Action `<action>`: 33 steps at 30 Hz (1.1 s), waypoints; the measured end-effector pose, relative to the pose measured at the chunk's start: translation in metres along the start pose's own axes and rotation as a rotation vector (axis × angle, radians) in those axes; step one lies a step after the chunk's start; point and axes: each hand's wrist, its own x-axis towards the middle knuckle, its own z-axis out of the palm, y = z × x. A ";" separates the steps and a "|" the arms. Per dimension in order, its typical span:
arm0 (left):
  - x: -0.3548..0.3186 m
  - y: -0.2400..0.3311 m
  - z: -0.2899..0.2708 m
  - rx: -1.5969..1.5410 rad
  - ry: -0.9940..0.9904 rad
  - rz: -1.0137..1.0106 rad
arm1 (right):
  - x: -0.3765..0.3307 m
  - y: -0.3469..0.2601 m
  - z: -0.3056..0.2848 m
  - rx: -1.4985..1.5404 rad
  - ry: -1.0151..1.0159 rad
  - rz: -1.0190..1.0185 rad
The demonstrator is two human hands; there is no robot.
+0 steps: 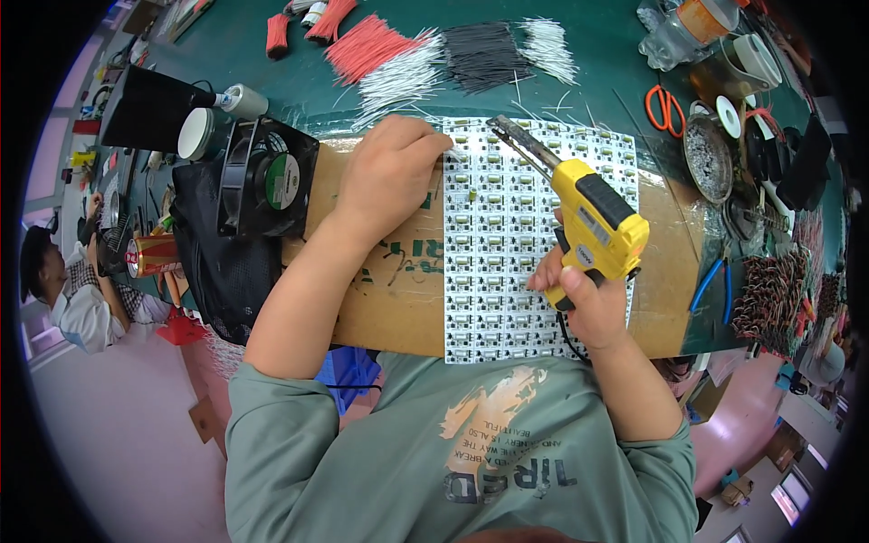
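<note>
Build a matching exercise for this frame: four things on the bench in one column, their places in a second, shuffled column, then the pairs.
Things:
1. yellow pistol-shaped soldering gun
2. white panel of small circuit boards
3. black square cooling fan
4. orange-handled scissors

Places:
A. on the brown cardboard sheet
B. in the right hand
C. far right, on the green bench top
D. left of the left hand

Pairs: 1-B, 2-A, 3-D, 4-C

I sit at a green workbench [253,54] under even light; the pale pink floor [118,434] spreads at my left.
</note>
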 end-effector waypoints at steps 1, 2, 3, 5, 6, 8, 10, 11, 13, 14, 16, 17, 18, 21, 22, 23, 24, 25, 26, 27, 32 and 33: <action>0.003 0.003 0.000 -0.017 -0.019 0.014 | 0.000 -0.001 -0.001 -0.013 0.000 0.021; 0.006 0.005 0.003 -0.017 -0.020 0.015 | 0.000 -0.001 -0.002 -0.012 0.001 0.020; 0.011 0.006 0.008 -0.008 -0.025 0.029 | 0.001 -0.001 -0.003 -0.018 -0.011 0.022; 0.016 0.005 0.011 0.000 -0.030 0.050 | 0.001 -0.001 -0.006 -0.022 -0.019 0.017; 0.016 0.004 0.013 0.011 -0.057 0.044 | 0.000 -0.001 -0.009 -0.034 -0.029 0.022; 0.015 0.003 0.016 0.018 -0.088 0.044 | -0.002 -0.001 -0.010 -0.044 -0.032 0.026; 0.015 0.004 0.018 0.044 -0.095 0.015 | -0.002 -0.002 -0.008 -0.040 0.012 0.059; 0.015 0.004 0.019 0.040 -0.097 0.018 | -0.002 -0.003 -0.006 -0.057 0.021 0.048; 0.017 0.005 0.019 0.053 -0.101 0.029 | -0.003 -0.004 -0.006 -0.084 0.036 0.060; 0.018 0.005 0.019 0.052 -0.103 0.032 | -0.002 -0.004 -0.005 -0.113 0.046 0.072; 0.020 0.007 0.020 0.056 -0.119 0.008 | -0.002 -0.005 -0.003 -0.092 0.054 0.074; 0.021 0.007 0.020 0.055 -0.120 0.010 | -0.001 -0.005 -0.002 -0.073 0.060 0.076; 0.022 0.008 0.019 0.057 -0.131 0.003 | 0.000 -0.005 -0.001 -0.072 0.062 0.076; 0.026 0.011 0.019 0.072 -0.152 -0.003 | 0.001 -0.005 0.000 -0.078 0.072 0.083; 0.027 0.012 0.020 0.087 -0.161 -0.002 | 0.001 -0.005 -0.001 -0.104 0.072 0.093; 0.027 0.013 0.020 0.085 -0.163 0.001 | 0.000 -0.005 -0.001 -0.128 0.072 0.102; 0.027 0.013 0.019 0.112 -0.184 -0.008 | 0.001 -0.006 -0.001 -0.127 0.076 0.102; 0.027 0.013 0.019 0.140 -0.206 -0.017 | 0.001 -0.007 0.000 -0.128 0.081 0.113; 0.027 0.013 0.019 0.139 -0.208 -0.014 | 0.001 -0.007 0.001 -0.129 0.086 0.124; 0.027 0.014 0.018 0.127 -0.205 -0.026 | 0.001 -0.006 0.001 -0.127 0.089 0.124; 0.027 0.016 0.018 0.119 -0.203 -0.027 | 0.001 -0.006 0.000 -0.148 0.074 0.107; 0.027 0.016 0.018 0.123 -0.202 -0.029 | 0.002 -0.007 0.000 -0.147 0.073 0.107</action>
